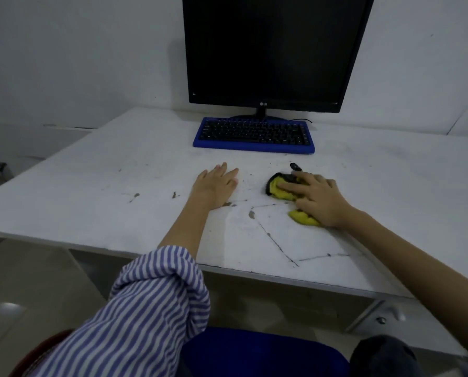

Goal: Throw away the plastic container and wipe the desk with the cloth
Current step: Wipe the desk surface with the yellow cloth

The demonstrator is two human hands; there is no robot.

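Head view: in front of the keyboard (254, 135), toward its right end, the right hand (320, 200) presses spread, straight fingers on the yellow cloth (302, 217), which lies bunched lengthwise beneath the palm. The left hand (216, 186) lies flat and empty on the desk (91, 172), just left of the cloth. No plastic container shows.

You get a dim, bluish, soft view, the desk (91, 186) bowed by wide-angle distortion, a glare patch on the floor (10, 307) at 8 o'clock and faint shadow beside the monitor (268, 50) at 12 o'clock.
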